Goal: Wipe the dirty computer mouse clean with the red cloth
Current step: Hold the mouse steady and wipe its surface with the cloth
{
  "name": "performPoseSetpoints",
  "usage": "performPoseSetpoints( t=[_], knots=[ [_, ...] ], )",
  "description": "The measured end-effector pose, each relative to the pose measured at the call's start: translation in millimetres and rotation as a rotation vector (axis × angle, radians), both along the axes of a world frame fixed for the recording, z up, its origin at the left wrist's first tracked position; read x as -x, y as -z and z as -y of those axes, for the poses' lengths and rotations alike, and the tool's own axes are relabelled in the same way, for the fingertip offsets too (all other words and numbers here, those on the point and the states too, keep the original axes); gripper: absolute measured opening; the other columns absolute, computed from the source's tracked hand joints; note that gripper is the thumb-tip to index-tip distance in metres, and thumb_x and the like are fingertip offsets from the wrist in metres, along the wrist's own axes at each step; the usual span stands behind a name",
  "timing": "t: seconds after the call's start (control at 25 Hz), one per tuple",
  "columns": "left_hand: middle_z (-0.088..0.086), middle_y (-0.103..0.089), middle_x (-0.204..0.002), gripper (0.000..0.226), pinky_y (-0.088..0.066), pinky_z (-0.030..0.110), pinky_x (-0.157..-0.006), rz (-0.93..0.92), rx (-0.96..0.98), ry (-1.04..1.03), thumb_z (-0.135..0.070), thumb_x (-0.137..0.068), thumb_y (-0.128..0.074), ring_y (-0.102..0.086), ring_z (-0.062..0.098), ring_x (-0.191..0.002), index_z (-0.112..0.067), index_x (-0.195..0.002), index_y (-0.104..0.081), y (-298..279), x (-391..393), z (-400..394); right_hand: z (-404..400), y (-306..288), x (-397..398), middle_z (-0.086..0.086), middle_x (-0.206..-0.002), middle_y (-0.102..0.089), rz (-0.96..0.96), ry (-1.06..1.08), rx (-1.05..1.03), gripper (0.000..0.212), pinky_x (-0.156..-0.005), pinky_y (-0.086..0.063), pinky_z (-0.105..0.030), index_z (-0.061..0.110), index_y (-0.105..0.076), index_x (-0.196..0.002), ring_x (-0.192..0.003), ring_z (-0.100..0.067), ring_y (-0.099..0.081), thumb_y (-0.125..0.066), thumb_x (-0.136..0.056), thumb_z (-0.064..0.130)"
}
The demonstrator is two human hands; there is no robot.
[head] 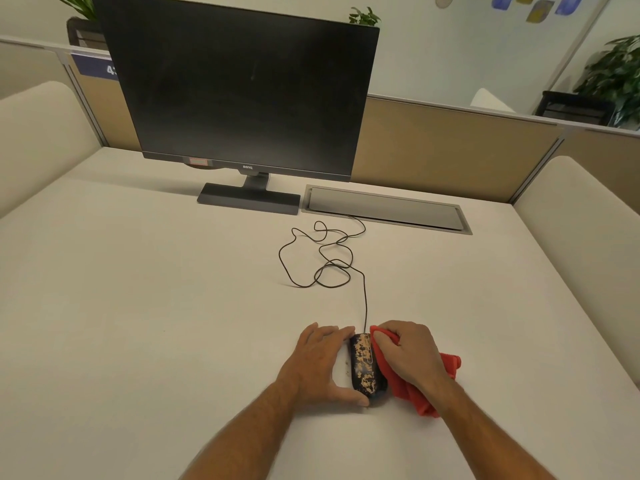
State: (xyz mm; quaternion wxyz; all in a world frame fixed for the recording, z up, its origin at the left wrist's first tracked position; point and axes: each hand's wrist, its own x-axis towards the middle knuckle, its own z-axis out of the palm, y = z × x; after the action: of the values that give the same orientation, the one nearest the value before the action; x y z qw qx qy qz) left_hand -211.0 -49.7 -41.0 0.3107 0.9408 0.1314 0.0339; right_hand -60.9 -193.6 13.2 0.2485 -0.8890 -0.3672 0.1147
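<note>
I see my left hand cupped around the black computer mouse blotched with tan grime on the white desk. My right hand grips the crumpled red cloth, seemingly pressing its right side. Its thin black cable loops toward the dark monitor.

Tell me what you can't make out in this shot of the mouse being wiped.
All in the head view:
- Right side of the mouse: covered by the red cloth and the right hand.
- Left side of the mouse: blocked by the left hand.
- Where the cable plugs in: it vanishes under the desk hatch.
- The red sticker on the monitor: too small to read.
</note>
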Motion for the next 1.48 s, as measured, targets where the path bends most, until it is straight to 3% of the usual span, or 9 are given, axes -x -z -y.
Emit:
performPoseSetpoints(
  t=[0.28,0.68,1.16,1.48],
  knots=[
    [-0.011,-0.037,-0.154,0.126,0.017,0.021,-0.115,0.009,-0.003,-0.003,-0.097,-0.053,-0.059,-0.016,0.005,-0.145,-0.031,-0.154,-0.022,-1.3,0.1,0.9,-7.7,-0.3,-7.0,0.015,-0.091,-0.073,-0.007,-0.021,0.028,0.022,-0.076,-0.050,-0.025,0.031,-0.075,-0.097,-0.081,-0.006,-0.063,-0.055,-0.091,0.038],
    [-0.010,-0.036,-0.156,0.127,0.012,0.026,-0.119,-0.016,-0.006,-0.004,-0.097,-0.053,-0.060,-0.016,0.007,-0.147,-0.031,-0.155,-0.021,-2.0,-0.3,0.9,-14.9,-1.3,-13.7,0.014,-0.094,-0.074,0.010,-0.034,0.060,0.024,-0.078,-0.049,-0.025,0.030,-0.075,-0.096,-0.083,-0.006,-0.062,-0.053,-0.091,0.038],
    [-0.010,-0.034,-0.155,0.125,0.022,0.017,-0.112,-0.008,0.008,0.003,-0.094,-0.054,-0.064,-0.013,0.002,-0.144,-0.032,-0.155,-0.021,-4.5,0.8,1.4,-22.7,-1.5,-19.7,0.014,-0.098,-0.073,0.061,-0.063,0.132,0.026,-0.079,-0.052,-0.031,0.032,-0.074,-0.099,-0.087,-0.010,-0.062,-0.050,-0.090,0.040],
    [-0.009,-0.034,-0.155,0.126,0.017,0.020,-0.113,-0.005,0.023,-0.016,-0.096,-0.051,-0.061,-0.010,-0.003,-0.140,-0.036,-0.154,-0.021,-4.3,1.9,1.0,-20.2,1.8,-23.5,0.017,-0.101,-0.072,0.062,-0.109,0.140,0.027,-0.078,-0.049,-0.026,0.033,-0.072,-0.103,-0.084,-0.005,-0.059,-0.049,-0.091,0.042]
  ],
)
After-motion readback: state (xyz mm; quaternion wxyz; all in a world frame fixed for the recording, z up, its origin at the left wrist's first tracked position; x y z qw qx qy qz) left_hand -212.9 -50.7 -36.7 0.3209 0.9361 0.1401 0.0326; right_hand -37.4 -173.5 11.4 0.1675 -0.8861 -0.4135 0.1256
